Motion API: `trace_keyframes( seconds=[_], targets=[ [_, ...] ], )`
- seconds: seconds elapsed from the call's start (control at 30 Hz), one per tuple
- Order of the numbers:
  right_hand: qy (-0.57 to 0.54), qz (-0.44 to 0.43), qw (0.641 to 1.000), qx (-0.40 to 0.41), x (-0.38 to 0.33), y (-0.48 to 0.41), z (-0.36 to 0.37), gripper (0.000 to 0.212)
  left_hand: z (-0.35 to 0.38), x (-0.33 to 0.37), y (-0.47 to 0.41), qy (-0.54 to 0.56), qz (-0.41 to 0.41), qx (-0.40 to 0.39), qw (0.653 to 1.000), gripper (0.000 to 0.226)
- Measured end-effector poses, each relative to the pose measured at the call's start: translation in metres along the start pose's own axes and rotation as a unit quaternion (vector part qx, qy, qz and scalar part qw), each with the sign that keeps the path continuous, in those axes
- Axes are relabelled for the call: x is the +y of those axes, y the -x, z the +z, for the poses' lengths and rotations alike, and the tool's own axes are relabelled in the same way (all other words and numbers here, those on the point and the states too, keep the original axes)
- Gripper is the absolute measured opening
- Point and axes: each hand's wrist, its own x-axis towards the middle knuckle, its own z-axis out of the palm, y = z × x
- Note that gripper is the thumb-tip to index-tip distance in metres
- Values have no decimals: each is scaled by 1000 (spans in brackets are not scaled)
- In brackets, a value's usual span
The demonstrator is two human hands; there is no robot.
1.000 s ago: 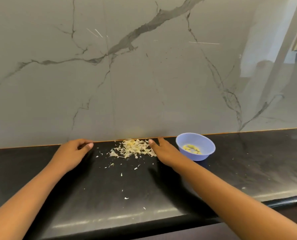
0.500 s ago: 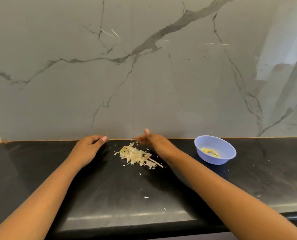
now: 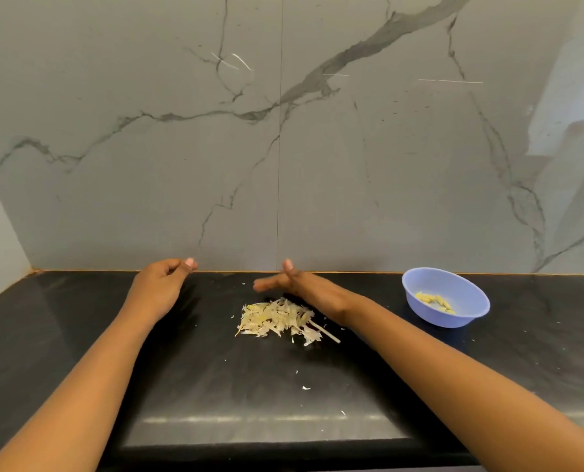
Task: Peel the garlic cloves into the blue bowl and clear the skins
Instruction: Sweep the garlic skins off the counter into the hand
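Observation:
A pile of pale garlic skins with a thin stalk lies on the black counter. My right hand lies edge-down behind the pile near the wall, fingers stretched out to the left, holding nothing. My left hand hovers to the left of the pile with loosely curled fingers and nothing in it. The blue bowl stands at the right with several peeled yellow cloves inside.
A grey marble wall rises right behind the counter. Small skin flakes are scattered in front of the pile. The counter's front edge runs along the bottom of the view.
My right hand has swept from the pile's right side to behind it, dragging the skins toward me and away from the wall. The view shifted left, so the bowl sits further right.

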Motion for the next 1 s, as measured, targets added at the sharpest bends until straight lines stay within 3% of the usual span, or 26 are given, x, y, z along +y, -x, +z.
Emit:
trace_keyframes(
  seconds=[0.1, 0.2, 0.3, 0.47, 0.5, 0.57, 0.67, 0.77, 0.87, 0.93, 1.0],
  targets=[
    [22, 39, 997, 60, 0, -8, -9, 77, -11, -5, 12, -78, -7, -10, 997, 37],
    [87, 57, 995, -3, -11, -26, 0, 83, -25, -14, 25, -77, -6, 12, 997, 38],
    [115, 44, 990, -64, -24, -35, 20, 67, -32, -17, 31, -21, -23, 16, 999, 37],
    [77, 9, 986, -148, -26, -16, 30, 77, -26, -10, 38, -45, -24, -55, 997, 46],
    [61, 8, 991, -120, -25, -6, 23, 81, -24, -9, 41, -55, -22, -73, 996, 48],
    [41, 38, 998, 13, -25, 17, 2, 85, -22, -5, 45, -79, -11, -98, 992, 53],
    [71, 155, 965, 198, -8, 66, -24, 81, -13, 0, 53, -159, 32, -159, 974, 68],
    [132, 217, 948, 191, 9, 111, -20, 69, 3, 8, 59, -301, 108, -244, 916, 86],
    [197, 235, 932, 192, 17, 108, -7, 75, 20, 18, 70, -326, 178, -296, 880, 115],
    [269, 219, 923, 168, 17, 85, 6, 98, 26, 20, 78, -290, 201, -316, 881, 110],
    [322, 180, 918, 144, 14, 59, 25, 109, 24, 22, 84, -157, 175, -295, 926, 105]
  ],
)
